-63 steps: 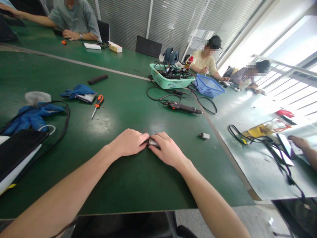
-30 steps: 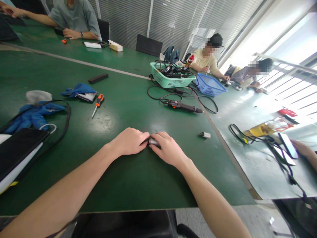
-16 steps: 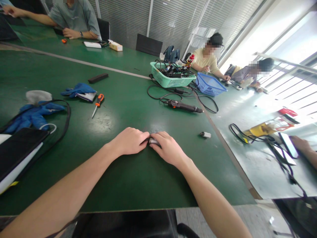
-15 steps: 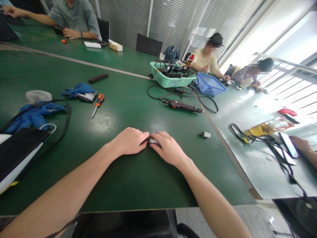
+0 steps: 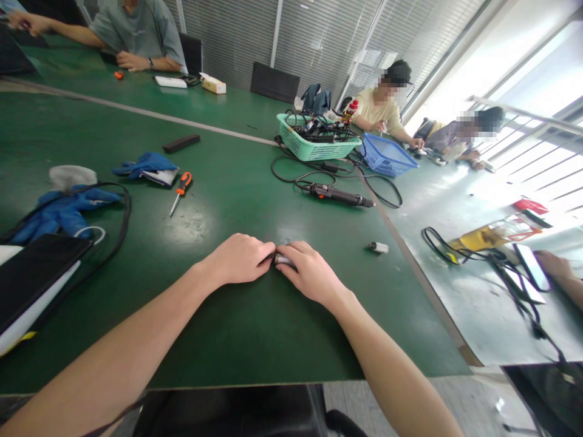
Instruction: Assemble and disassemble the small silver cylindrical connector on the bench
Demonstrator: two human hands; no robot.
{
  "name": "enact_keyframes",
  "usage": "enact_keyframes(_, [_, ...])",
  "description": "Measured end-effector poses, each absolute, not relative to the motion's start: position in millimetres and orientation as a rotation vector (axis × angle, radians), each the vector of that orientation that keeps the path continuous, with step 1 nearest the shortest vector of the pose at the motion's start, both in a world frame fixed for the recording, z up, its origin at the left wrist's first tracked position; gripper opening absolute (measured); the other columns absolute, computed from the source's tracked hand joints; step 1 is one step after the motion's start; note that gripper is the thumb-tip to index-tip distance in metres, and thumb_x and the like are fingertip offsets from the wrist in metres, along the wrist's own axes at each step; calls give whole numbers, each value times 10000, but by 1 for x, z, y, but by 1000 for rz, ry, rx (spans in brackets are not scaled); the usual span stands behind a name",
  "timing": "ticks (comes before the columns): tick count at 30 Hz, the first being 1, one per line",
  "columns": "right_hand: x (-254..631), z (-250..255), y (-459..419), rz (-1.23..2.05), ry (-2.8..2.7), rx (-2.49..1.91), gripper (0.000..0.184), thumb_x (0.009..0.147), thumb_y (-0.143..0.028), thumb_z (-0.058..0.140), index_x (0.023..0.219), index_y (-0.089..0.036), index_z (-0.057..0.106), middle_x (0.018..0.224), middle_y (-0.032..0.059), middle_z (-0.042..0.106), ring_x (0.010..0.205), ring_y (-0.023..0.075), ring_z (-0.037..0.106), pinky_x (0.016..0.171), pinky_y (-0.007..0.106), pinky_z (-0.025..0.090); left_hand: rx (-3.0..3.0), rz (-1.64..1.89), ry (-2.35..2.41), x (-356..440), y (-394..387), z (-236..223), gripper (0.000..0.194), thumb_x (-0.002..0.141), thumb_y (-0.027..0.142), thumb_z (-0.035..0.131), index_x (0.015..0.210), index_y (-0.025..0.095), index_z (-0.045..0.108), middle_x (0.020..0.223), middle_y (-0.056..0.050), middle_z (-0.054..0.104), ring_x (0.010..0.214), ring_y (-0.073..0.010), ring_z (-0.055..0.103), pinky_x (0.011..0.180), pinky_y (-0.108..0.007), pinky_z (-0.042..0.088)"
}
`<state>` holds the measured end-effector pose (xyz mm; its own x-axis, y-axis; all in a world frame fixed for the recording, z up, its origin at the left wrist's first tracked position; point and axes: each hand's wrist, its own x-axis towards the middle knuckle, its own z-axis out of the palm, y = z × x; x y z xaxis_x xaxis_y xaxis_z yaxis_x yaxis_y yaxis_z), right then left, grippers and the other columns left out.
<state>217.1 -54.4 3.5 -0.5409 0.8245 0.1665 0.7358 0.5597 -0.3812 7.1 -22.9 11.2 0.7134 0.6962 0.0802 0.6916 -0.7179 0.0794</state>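
Over the green table (image 5: 255, 340), my two hands meet fingertip to fingertip. My right hand (image 5: 310, 271) is closed around a small silver cylinder (image 5: 284, 260), with part of its metal side showing between thumb and fingers. My left hand (image 5: 243, 258) is closed too, pinching at the cylinder's dark left end; the fingers hide most of that end. A similar loose silver cylindrical part (image 5: 379, 247) with a dark tip lies to the right of my hands. Beyond them rests a black electric screwdriver (image 5: 341, 195) with its cable.
An orange-handled screwdriver (image 5: 181, 193), blue gloves (image 5: 59, 209) and a black tablet-like device (image 5: 40, 273) lie left. Farther back stand a green basket (image 5: 314, 149) of cables and a blue basket (image 5: 387, 156). A bottle (image 5: 487, 233) lies right, near another person's hand (image 5: 553, 267). Other people sit around the table.
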Motion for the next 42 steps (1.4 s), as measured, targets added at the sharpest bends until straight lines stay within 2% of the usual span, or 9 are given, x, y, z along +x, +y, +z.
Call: enact_keyframes(42, [218,4,-54,377,-2477,-1283,281,953,-280,564,1227,-224,581,1069,73,628,1045,221,561,914,355,474,2851,147,1175,8,-23,11,212,921,339,433,906,214,603,811,-48,716,726,-224,668,603,-319,404])
